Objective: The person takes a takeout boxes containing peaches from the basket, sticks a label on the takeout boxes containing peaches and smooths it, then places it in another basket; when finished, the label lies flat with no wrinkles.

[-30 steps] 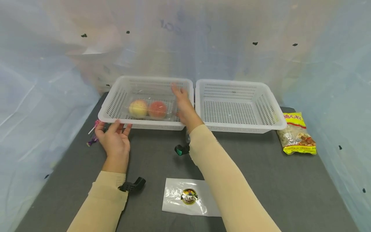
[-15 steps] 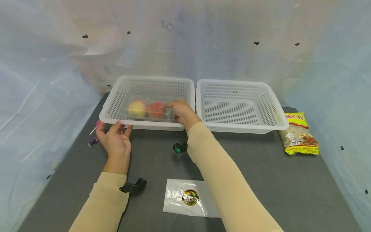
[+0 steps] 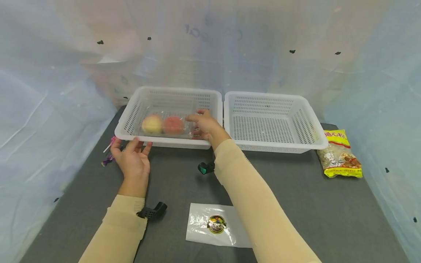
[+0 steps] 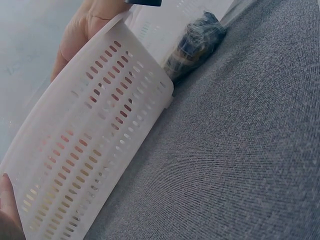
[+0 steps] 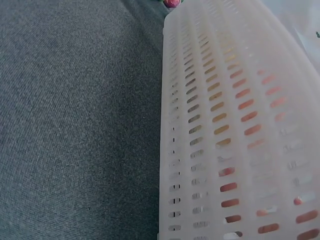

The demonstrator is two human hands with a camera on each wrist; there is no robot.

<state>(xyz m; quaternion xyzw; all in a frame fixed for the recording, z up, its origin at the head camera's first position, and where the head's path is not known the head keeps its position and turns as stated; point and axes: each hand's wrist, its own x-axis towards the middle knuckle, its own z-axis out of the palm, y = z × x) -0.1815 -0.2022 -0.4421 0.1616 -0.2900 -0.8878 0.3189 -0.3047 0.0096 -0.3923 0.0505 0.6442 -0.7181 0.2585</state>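
A clear plastic package (image 3: 188, 128) holding a yellowish-red fruit (image 3: 152, 124) and a redder fruit (image 3: 173, 125), apple- or peach-like, lies in the left white basket (image 3: 217, 104). My right hand (image 3: 208, 126) reaches over that basket's front right rim and grips the package's right end; some of its fingers are hidden inside. Below the front left rim, my left hand (image 3: 133, 160) has its fingers spread, with fingertips touching the basket's outer wall. One left finger (image 4: 9, 210) shows against the slotted side in the left wrist view.
A second white basket (image 3: 263, 129) stands to the right, beside a yellow-ended food bag (image 3: 340, 155). A white pouch (image 3: 200, 223) lies in front. Wrapped candies (image 3: 108, 160) lie behind my left hand. The left wrist view shows a crinkled dark package (image 4: 195, 45).
My right hand has come down from the basket's far side onto the package's right end. The package and both fruits have shifted slightly left within the basket. My left hand stays at the rim.
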